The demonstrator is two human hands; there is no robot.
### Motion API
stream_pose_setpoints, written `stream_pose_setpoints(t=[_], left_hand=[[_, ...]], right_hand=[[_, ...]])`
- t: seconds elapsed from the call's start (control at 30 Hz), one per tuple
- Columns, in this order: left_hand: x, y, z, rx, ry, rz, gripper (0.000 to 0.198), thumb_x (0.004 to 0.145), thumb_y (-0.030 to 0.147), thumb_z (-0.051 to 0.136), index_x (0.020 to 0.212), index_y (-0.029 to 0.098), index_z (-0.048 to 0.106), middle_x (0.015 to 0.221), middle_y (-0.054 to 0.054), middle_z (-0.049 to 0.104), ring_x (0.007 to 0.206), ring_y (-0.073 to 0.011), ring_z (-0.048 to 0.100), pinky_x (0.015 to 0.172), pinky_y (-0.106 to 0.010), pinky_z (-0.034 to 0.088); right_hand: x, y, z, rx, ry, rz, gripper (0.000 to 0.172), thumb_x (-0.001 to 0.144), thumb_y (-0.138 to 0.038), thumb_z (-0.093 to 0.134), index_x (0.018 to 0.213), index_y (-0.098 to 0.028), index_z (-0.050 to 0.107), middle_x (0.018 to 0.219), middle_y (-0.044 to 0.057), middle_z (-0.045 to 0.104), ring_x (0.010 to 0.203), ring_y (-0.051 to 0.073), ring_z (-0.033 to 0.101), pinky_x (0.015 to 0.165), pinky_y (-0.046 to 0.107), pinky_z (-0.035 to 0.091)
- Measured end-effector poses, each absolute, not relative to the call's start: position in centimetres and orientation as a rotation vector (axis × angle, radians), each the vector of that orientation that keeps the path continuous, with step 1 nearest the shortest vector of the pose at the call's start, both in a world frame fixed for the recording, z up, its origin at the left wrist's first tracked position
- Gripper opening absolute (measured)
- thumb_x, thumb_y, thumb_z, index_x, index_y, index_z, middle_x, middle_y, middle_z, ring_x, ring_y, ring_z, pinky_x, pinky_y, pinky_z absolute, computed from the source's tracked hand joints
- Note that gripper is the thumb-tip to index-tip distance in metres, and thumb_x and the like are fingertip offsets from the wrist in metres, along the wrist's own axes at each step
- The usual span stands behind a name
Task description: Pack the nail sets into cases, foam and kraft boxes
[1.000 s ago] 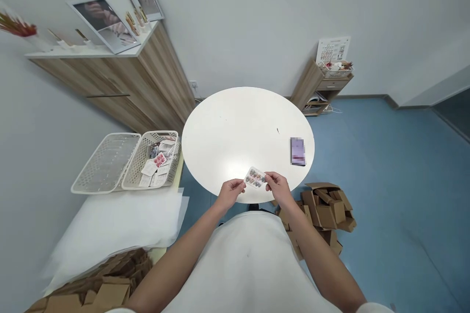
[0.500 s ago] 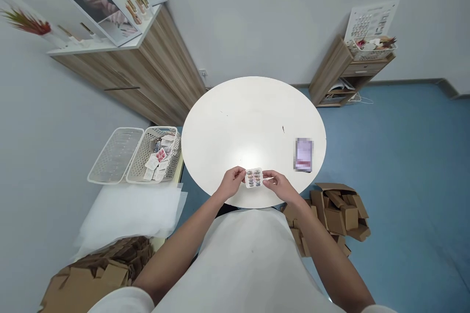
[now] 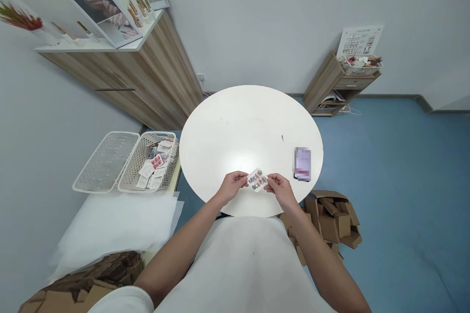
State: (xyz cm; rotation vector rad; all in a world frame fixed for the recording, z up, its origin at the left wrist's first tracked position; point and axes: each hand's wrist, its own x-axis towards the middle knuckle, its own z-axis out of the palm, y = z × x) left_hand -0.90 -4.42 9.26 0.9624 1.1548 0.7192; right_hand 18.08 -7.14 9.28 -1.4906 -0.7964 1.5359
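Note:
A small clear packet with several coloured pieces [image 3: 257, 179] is held between both hands just above the near edge of the round white table [image 3: 242, 127]. My left hand [image 3: 232, 186] pinches its left end with closed fingers. My right hand [image 3: 278, 187] pinches its right end the same way. The packet is tilted slightly.
A purple phone [image 3: 302, 163] lies at the table's right edge. Two white baskets [image 3: 125, 161] stand at the left, one with several packets. White foam sheets [image 3: 117, 225] and flat cardboard [image 3: 84, 283] lie lower left; folded cardboard boxes [image 3: 332, 217] sit on the blue floor at right.
Both hands kept hold of the packet, turning it slightly. The camera view shifted a little; the table looks lower in the frame.

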Motion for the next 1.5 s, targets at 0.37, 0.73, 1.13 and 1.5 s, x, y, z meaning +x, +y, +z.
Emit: stream_pose_setpoints(t=[0.37,0.73,1.13,1.5], left_hand=[[1.0,-5.9,8.6,0.666,1.131,0.803,0.026,0.064,0.034,0.067,0.080,0.015,0.058,0.070,-0.002,0.062,0.066,-0.0118,0.061,0.072,-0.029,0.045],[1.7,-6.9,9.5,0.960,1.195,0.651,0.031,0.073,0.039,0.057,0.094,0.017,0.059,0.082,-0.006,0.064,0.078,-0.0155,0.061,0.071,-0.027,0.044],[2.4,-7.0,10.7,1.083,1.196,0.558,0.027,0.067,0.040,0.063,0.077,0.016,0.062,0.067,-0.002,0.061,0.059,-0.0124,0.056,0.062,-0.027,0.045],[1.7,-7.2,10.7,1.018,1.241,0.582,0.029,0.065,0.042,0.065,0.077,0.016,0.059,0.065,-0.001,0.059,0.059,-0.0123,0.058,0.063,-0.026,0.043]], right_hand=[[17.9,-8.3,9.5,-1.433,-0.820,1.622,0.037,0.057,-0.044,0.070,0.076,-0.018,0.055,0.067,-0.001,0.058,0.063,0.014,0.059,0.066,0.030,0.043],[21.2,-8.8,8.3,-1.443,-0.831,1.480,0.035,0.060,-0.048,0.066,0.078,-0.018,0.059,0.065,0.000,0.058,0.060,0.012,0.054,0.062,0.030,0.047],[21.9,-8.4,7.9,-1.423,-0.962,1.451,0.031,0.069,-0.042,0.059,0.088,-0.018,0.061,0.072,0.001,0.059,0.064,0.014,0.056,0.063,0.030,0.045],[22.9,-10.8,8.3,-1.470,-1.415,1.418,0.066,0.070,-0.027,0.056,0.131,-0.033,0.030,0.107,0.004,0.056,0.070,0.013,0.058,0.068,0.033,0.046]])
